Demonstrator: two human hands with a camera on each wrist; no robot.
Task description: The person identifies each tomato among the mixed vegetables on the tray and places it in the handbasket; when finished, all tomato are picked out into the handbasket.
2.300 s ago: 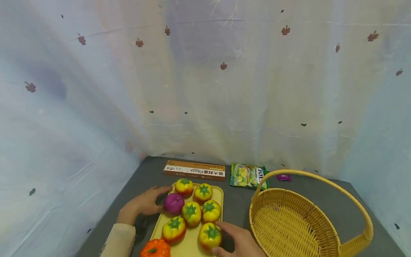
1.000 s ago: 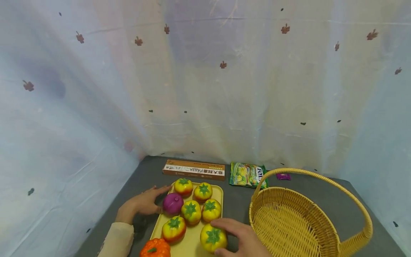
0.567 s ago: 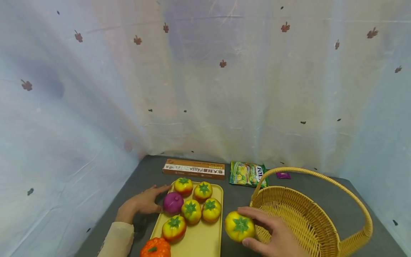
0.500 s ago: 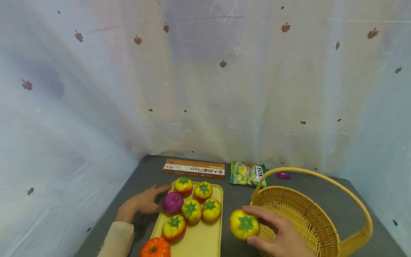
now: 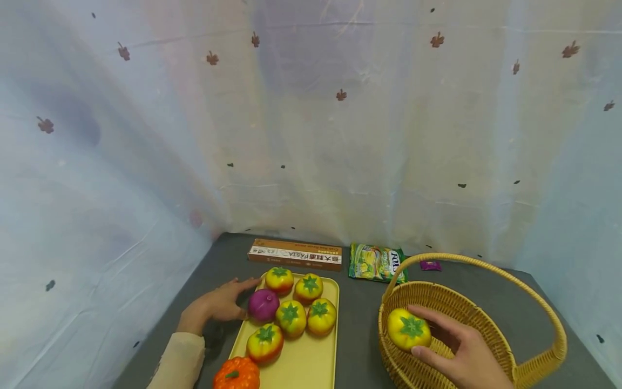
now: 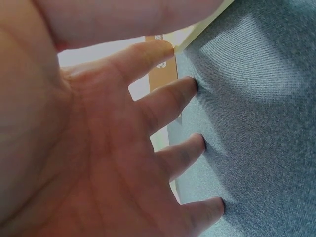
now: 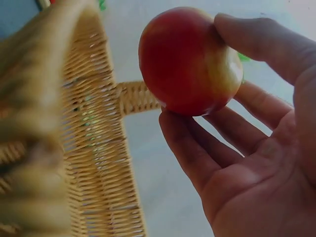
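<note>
My right hand [image 5: 464,348] pinches a yellow-and-red toy tomato [image 5: 408,329] between thumb and fingers, over the left part of the wicker basket [image 5: 493,324]. From below, the right wrist view shows the tomato's red underside [image 7: 182,59], with the basket's woven wall [image 7: 98,148] beside it. My left hand [image 5: 218,305] lies spread at the left edge of the yellow tray [image 5: 311,362], next to a purple toy onion [image 5: 263,305]. Its fingertips touch the grey cloth in the left wrist view. Several more tomatoes [image 5: 290,319] and an orange toy pumpkin [image 5: 236,374] sit on the tray.
Behind the tray lies a brown pasta box [image 5: 295,254]. To its right are a green snack packet [image 5: 374,263] and a small purple packet [image 5: 430,266]. The basket's tall handle [image 5: 486,265] arches over its opening. A pale curtain [image 5: 311,135] surrounds the table.
My right hand has gripped the tomato at the tray's right side, lifted it off and carried it right over the basket. My left hand has stayed in place.
</note>
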